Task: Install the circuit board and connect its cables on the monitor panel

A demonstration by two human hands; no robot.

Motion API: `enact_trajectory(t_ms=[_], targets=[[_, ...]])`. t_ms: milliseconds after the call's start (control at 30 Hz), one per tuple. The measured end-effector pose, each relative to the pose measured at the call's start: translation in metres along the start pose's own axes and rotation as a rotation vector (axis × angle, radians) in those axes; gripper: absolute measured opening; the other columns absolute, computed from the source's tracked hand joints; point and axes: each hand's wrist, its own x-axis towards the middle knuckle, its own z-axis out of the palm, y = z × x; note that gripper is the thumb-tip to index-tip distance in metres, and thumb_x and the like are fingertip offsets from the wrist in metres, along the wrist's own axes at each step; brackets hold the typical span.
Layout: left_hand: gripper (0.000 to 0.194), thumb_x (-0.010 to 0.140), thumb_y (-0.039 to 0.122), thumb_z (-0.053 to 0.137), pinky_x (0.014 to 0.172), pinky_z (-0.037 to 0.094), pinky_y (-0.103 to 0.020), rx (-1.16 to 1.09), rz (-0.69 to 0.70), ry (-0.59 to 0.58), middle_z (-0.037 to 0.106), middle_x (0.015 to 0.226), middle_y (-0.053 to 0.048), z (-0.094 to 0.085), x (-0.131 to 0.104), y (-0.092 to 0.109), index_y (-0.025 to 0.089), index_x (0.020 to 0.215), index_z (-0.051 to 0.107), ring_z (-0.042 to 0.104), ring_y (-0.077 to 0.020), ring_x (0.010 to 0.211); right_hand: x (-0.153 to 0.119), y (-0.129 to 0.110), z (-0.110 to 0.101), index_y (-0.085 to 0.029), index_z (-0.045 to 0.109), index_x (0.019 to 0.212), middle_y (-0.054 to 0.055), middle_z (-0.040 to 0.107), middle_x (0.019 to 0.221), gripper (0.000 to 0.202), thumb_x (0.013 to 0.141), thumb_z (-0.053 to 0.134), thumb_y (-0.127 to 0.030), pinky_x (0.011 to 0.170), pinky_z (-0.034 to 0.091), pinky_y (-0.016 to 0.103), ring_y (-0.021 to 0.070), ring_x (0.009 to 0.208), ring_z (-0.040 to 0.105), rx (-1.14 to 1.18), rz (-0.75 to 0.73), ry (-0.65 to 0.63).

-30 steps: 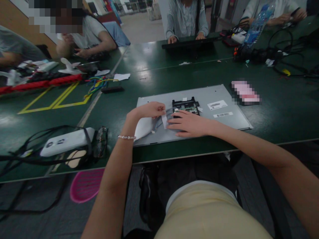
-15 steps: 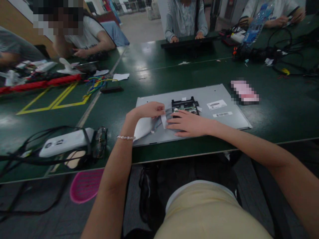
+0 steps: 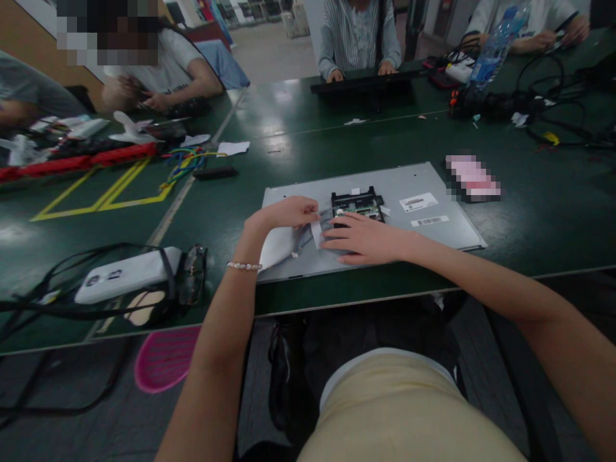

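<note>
A flat grey metal panel (image 3: 409,186) lies on the green table in front of me. A black bracket with a green circuit board (image 3: 359,204) sits at its middle. My left hand (image 3: 293,213) is closed in a pinch on a white strip (image 3: 316,234), left of the bracket. My right hand (image 3: 368,239) lies over the panel with fingers spread, its fingertips at the strip and the bracket's lower edge. A white roundish piece (image 3: 276,249) and grey cables (image 3: 304,239) are under and beside my left hand.
A pink phone (image 3: 474,176) lies to the right. On the left are a white device (image 3: 128,276), glasses (image 3: 193,276) and black cables. A bottle (image 3: 491,58) and tangled cables stand at the back right. Other people sit across the table; a pink basket (image 3: 166,359) is below its edge.
My hands have hardly moved. At the back left, a person has shifted, lowering a hand toward the other one.
</note>
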Motion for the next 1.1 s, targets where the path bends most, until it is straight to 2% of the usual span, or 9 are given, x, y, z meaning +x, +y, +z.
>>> enact_trajectory(t_ms=[733, 900, 1100], targets=[[0.029, 0.085, 0.043, 0.042, 0.057, 0.034, -0.025, 0.125, -0.026, 0.046, 0.053, 0.057, 0.001, 0.001, 0.000, 0.012, 0.020, 0.074, 0.055, 0.050, -0.0152, 0.057, 0.000, 0.001, 0.003, -0.020, 0.052, 0.134, 0.011, 0.057, 0.133, 0.042, 0.097, 0.043, -0.037, 0.107, 0.029, 0.050, 0.0305, 0.129, 0.040, 0.007, -0.002, 0.014], [0.029, 0.085, 0.044, 0.043, 0.056, 0.034, -0.025, 0.105, -0.021, 0.039, 0.051, 0.055, 0.002, 0.001, 0.001, 0.011, 0.020, 0.071, 0.053, 0.048, -0.0140, 0.055, 0.000, -0.002, -0.001, -0.018, 0.052, 0.135, 0.012, 0.055, 0.137, 0.044, 0.098, 0.041, -0.037, 0.108, 0.029, 0.050, 0.0305, 0.131, 0.038, 0.011, 0.022, -0.029], [0.029, 0.083, 0.045, 0.045, 0.056, 0.033, -0.025, 0.088, 0.003, 0.052, 0.052, 0.055, 0.002, 0.002, 0.001, 0.006, 0.020, 0.072, 0.054, 0.050, -0.0148, 0.057, 0.000, -0.001, -0.002, -0.021, 0.052, 0.135, 0.010, 0.057, 0.135, 0.042, 0.098, 0.041, -0.038, 0.107, 0.030, 0.049, 0.0296, 0.130, 0.040, -0.001, 0.008, -0.006]])
